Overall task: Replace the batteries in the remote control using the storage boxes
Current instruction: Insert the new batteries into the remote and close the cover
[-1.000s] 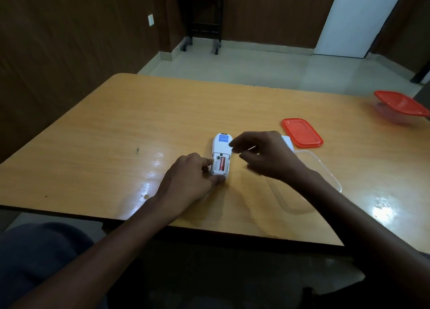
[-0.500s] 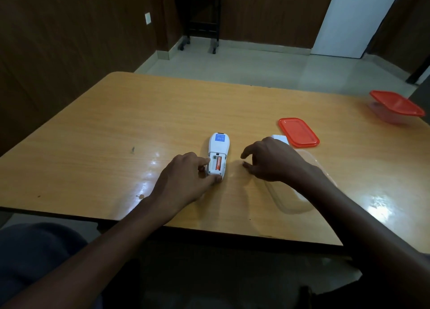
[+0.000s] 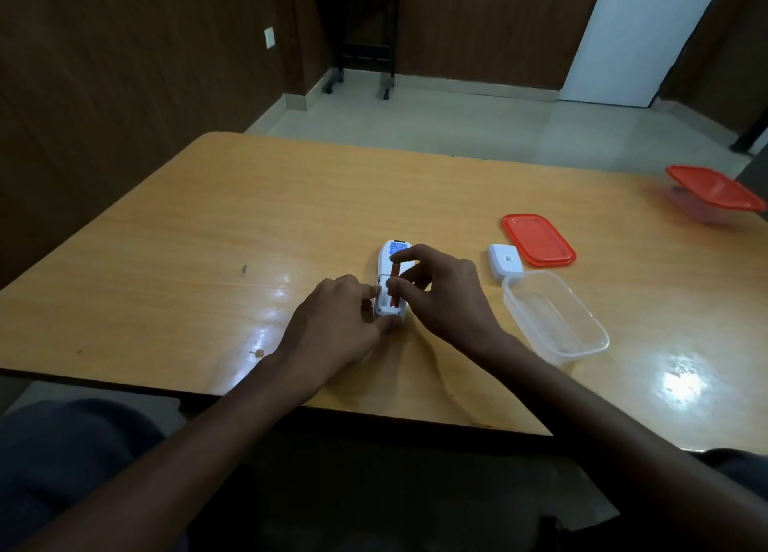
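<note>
Right now the remote (image 3: 390,279) lies face down near the front edge of the table (image 3: 208,227), white, with a blue label at its far end and its battery bay open. One red battery (image 3: 394,298) sits in the bay; a second (image 3: 395,269) is tilted above it, pinched between the thumb and fingers of the right hand (image 3: 440,298). The left hand (image 3: 332,327) clamps the remote's near end, fingertips pressed to its side. Just to the right lies the white cover (image 3: 505,260), touching a clear empty box (image 3: 555,316). Beside the cover is a red lid (image 3: 538,240). Far right stands a lidded box (image 3: 712,194).
</note>
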A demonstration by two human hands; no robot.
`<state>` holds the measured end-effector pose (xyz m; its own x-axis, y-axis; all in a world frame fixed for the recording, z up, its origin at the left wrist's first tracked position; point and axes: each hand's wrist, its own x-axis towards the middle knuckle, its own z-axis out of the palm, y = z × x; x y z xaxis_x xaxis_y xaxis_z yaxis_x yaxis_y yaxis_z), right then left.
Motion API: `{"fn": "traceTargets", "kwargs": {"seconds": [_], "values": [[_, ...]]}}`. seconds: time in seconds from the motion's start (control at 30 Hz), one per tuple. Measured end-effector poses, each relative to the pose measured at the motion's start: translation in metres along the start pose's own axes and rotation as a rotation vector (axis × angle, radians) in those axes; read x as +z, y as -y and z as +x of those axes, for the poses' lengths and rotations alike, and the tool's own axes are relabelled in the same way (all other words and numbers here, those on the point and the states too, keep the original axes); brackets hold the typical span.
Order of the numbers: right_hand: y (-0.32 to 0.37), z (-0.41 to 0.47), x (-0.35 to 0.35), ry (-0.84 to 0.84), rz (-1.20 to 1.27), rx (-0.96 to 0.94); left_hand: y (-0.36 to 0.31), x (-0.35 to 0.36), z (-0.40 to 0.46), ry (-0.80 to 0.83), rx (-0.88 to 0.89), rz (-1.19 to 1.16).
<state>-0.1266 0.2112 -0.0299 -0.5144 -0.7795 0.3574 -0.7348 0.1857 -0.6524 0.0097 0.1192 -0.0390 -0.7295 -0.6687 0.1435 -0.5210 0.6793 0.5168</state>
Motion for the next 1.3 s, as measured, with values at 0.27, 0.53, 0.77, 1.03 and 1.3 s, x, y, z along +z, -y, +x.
{"fn": "traceTargets", "kwargs": {"seconds": [0.27, 0.53, 0.77, 1.03, 1.3], "values": [[-0.008, -0.001, 0.013, 0.051, -0.143, -0.07, 0.003, 0.004, 0.0, -0.016, 0.034, 0.006], [-0.006, 0.001, 0.011, 0.138, -0.249, -0.075, 0.006, 0.008, 0.001, -0.038, 0.078, 0.047], [-0.008, 0.012, -0.007, 0.16, -0.295, -0.074, 0.003, 0.006, 0.0, -0.034, 0.073, 0.066], [-0.042, 0.028, -0.048, 0.058, -0.904, 0.25, -0.001, 0.003, -0.005, -0.032, 0.061, 0.106], [-0.053, 0.028, -0.048, -0.002, -0.759, 0.186, -0.005, 0.0, -0.008, -0.016, 0.04, 0.083]]}}
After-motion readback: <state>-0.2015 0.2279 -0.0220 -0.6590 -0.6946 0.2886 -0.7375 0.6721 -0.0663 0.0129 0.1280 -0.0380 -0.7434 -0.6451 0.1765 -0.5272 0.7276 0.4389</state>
